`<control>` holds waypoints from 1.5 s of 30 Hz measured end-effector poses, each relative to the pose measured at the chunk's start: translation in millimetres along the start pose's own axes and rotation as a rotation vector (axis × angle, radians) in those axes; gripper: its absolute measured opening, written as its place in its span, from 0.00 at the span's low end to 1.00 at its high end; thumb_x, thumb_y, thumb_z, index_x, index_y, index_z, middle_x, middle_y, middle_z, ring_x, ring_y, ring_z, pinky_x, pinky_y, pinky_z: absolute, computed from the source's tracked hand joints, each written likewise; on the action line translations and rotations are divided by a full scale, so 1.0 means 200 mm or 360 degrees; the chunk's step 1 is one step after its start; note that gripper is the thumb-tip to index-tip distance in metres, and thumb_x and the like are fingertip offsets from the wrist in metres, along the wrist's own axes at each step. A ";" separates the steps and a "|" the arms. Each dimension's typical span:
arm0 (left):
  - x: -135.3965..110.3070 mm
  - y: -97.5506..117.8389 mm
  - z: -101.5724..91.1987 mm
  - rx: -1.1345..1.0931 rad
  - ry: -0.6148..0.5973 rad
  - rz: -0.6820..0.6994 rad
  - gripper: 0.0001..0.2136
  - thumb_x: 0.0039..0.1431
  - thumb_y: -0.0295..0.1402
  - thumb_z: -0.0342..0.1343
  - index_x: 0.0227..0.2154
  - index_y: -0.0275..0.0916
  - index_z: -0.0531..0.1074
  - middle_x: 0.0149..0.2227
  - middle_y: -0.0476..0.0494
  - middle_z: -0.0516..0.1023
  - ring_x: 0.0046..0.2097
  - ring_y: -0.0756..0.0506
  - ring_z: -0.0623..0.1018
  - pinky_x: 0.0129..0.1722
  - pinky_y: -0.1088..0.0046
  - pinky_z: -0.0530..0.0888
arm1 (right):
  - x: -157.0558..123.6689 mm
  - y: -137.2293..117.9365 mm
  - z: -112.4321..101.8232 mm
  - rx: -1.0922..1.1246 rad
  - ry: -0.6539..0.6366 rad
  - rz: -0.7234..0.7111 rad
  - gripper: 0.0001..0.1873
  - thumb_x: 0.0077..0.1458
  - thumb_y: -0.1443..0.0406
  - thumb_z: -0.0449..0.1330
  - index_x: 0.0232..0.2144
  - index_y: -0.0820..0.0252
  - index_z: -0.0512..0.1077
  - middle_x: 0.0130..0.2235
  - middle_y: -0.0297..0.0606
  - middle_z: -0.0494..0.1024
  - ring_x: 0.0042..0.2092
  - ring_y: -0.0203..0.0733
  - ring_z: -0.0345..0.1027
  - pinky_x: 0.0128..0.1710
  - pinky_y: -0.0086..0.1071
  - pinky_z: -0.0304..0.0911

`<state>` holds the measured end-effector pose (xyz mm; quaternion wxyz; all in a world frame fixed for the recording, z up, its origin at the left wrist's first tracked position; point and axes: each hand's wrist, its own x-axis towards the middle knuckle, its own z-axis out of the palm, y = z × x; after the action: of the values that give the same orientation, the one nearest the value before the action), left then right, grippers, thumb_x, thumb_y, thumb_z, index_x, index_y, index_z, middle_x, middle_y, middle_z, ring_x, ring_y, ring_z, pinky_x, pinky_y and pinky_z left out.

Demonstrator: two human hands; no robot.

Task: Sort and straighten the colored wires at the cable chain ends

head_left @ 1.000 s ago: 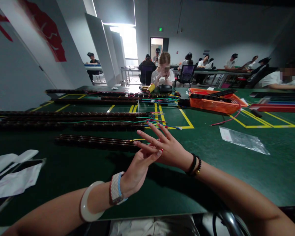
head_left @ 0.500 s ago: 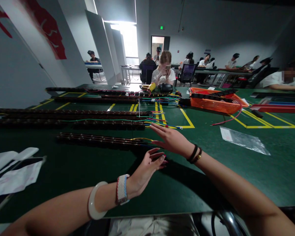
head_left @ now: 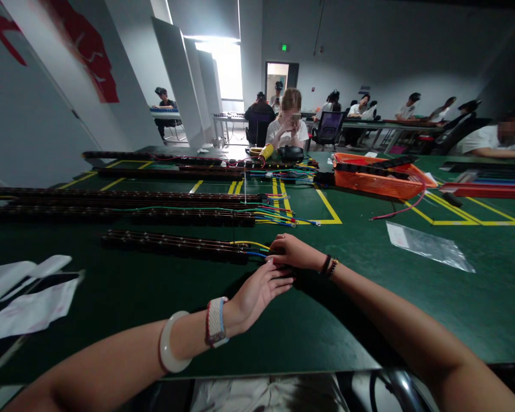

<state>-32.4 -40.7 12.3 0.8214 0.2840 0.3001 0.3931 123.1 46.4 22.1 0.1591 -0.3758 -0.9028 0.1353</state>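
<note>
A short dark strip of connectors [head_left: 175, 246] lies across the green table [head_left: 111, 292] in front of me, with yellow and blue wires [head_left: 252, 247] coming out of its right end. My right hand [head_left: 298, 253] rests curled over those wire ends. Whether it grips them is hidden. My left hand [head_left: 260, 290] is just below it, fingers stretched out flat toward the strip's end, holding nothing.
Longer dark strips [head_left: 120, 206] with coloured wires lie further back. White papers [head_left: 26, 297] are at the left, a clear plastic bag [head_left: 429, 246] at the right, an orange basket [head_left: 375, 180] beyond. Several people sit at tables behind.
My right hand has moved down from spread in the air onto the wire ends of the near strip. My left hand has dropped and stretched toward the same spot.
</note>
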 end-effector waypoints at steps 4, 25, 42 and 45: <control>0.00 0.02 0.00 -0.0054 0.0024 -0.0018 0.17 0.60 0.41 0.49 0.46 0.34 0.69 0.49 0.34 0.73 0.52 0.43 0.72 0.58 0.62 0.63 | 0.00 -0.03 0.00 -0.0025 0.0015 0.0050 0.13 0.57 0.61 0.57 0.26 0.64 0.72 0.27 0.35 0.71 0.27 0.31 0.58 0.27 0.24 0.50; 0.10 0.06 -0.05 -0.0159 0.0394 0.0244 0.11 0.63 0.25 0.46 0.27 0.35 0.70 0.27 0.48 0.76 0.28 0.54 0.74 0.38 0.76 0.73 | -0.06 -0.22 -0.05 -0.1134 0.0036 -0.0631 0.14 0.63 0.66 0.48 0.39 0.66 0.73 0.39 0.44 0.74 0.39 0.42 0.61 0.40 0.37 0.53; 0.11 0.05 -0.06 -0.0159 0.0335 0.0222 0.08 0.61 0.31 0.51 0.30 0.34 0.72 0.33 0.43 0.79 0.37 0.50 0.77 0.48 0.70 0.71 | -0.09 -0.28 -0.12 -0.1104 -0.0068 -0.0056 0.08 0.57 0.67 0.54 0.29 0.62 0.72 0.32 0.41 0.75 0.35 0.42 0.64 0.35 0.35 0.50; 0.09 0.06 -0.05 -0.0118 0.0255 0.0247 0.09 0.62 0.31 0.49 0.32 0.33 0.73 0.36 0.41 0.79 0.40 0.48 0.77 0.51 0.67 0.69 | -0.07 -0.23 -0.16 -0.1151 0.0024 0.0012 0.08 0.58 0.65 0.53 0.30 0.63 0.71 0.34 0.43 0.75 0.38 0.44 0.65 0.38 0.36 0.51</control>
<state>-35.9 -16.7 9.2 0.7718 0.2435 0.3270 0.4879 115.4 9.9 66.0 0.0221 -0.4123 -0.8897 -0.1950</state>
